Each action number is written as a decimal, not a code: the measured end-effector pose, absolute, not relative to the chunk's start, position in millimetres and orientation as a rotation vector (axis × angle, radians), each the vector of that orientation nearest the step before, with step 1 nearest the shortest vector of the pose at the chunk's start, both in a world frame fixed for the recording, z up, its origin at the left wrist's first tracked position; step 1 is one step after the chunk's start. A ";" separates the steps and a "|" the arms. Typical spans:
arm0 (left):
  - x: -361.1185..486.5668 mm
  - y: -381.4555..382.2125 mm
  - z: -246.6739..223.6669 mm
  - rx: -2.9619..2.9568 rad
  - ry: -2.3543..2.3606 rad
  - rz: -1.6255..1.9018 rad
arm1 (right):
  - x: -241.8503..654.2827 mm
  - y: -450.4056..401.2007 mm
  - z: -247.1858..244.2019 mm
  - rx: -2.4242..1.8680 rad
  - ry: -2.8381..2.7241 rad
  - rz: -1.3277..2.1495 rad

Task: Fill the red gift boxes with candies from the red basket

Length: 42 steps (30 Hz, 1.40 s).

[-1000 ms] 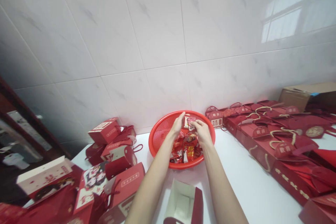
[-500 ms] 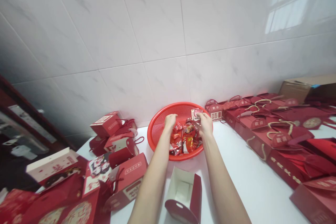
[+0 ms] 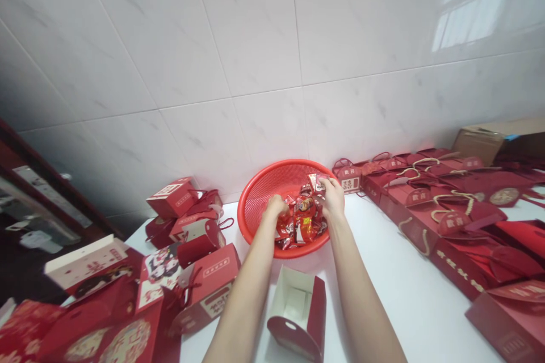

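A red plastic basket [image 3: 251, 218] stands against the wall with wrapped candies [image 3: 304, 226] inside. My left hand [image 3: 276, 207] is down in the basket at the left edge of the candies, its fingers curled and partly hidden; what they hold, if anything, cannot be made out. Over the basket's right side, my right hand [image 3: 332, 195] pinches a small pink and white packet [image 3: 315, 181]. Between my forearms an open red box [image 3: 296, 312] with a pale inside rests on the white table [image 3: 374, 272].
Red gift boxes [image 3: 208, 278] are piled at the left. Rows of red boxes with rope handles [image 3: 426, 204] fill the right side. A cardboard box [image 3: 481, 142] is at the far right, and a tiled wall [image 3: 264, 45] rises behind the basket.
My left hand has lowered from above the basket's left part to the candies. My right hand still has the packet and has barely moved.
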<state>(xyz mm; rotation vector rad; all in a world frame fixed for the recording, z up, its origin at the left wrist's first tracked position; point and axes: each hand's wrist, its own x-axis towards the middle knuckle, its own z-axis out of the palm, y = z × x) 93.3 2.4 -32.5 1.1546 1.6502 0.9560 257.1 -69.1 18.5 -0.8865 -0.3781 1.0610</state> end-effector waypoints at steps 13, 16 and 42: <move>111.5 -2.4 -19.0 1.112 1.276 1.253 | 254.1 -62.5 11.1 -0.819 -0.446 1.074; 121.5 -7.0 -13.7 1.056 1.130 1.315 | 256.4 -60.6 8.9 -0.810 -0.461 1.078; 125.1 -8.2 -18.7 1.336 1.185 1.553 | 272.3 -57.1 -0.9 -0.708 -0.374 1.270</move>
